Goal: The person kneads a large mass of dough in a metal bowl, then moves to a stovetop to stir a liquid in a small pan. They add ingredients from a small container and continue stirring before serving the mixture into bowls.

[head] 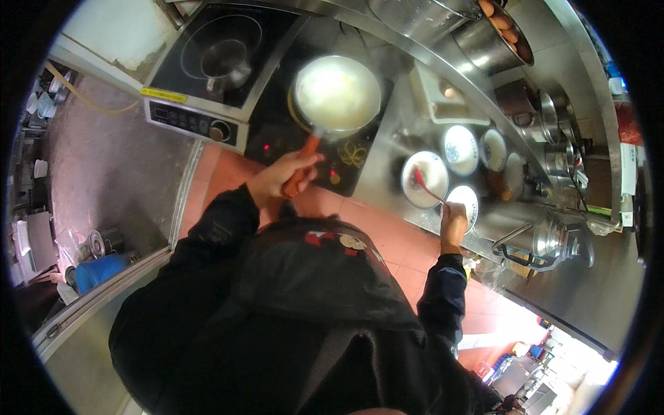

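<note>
My left hand (291, 175) is closed around the orange-red handle of a pan (337, 94), which rests on a dark cooktop (275, 140) with lit red dots. Pale, cloudy contents fill the pan. In my right hand (454, 220) is the handle of a red-headed utensil (418, 175), its head over a white bowl (441, 194); whether it touches the contents cannot be told. Other white bowls (460, 150) stand close by on the steel counter, one partly hidden behind my right hand.
A second induction cooker (171, 122) bearing a metal jug (236, 75) stands at upper left. A rectangular white container (459, 118) lies behind the bowls. A large steel pot (513, 228) is right of my right hand. A pot of eggs (482, 52) sits at upper right.
</note>
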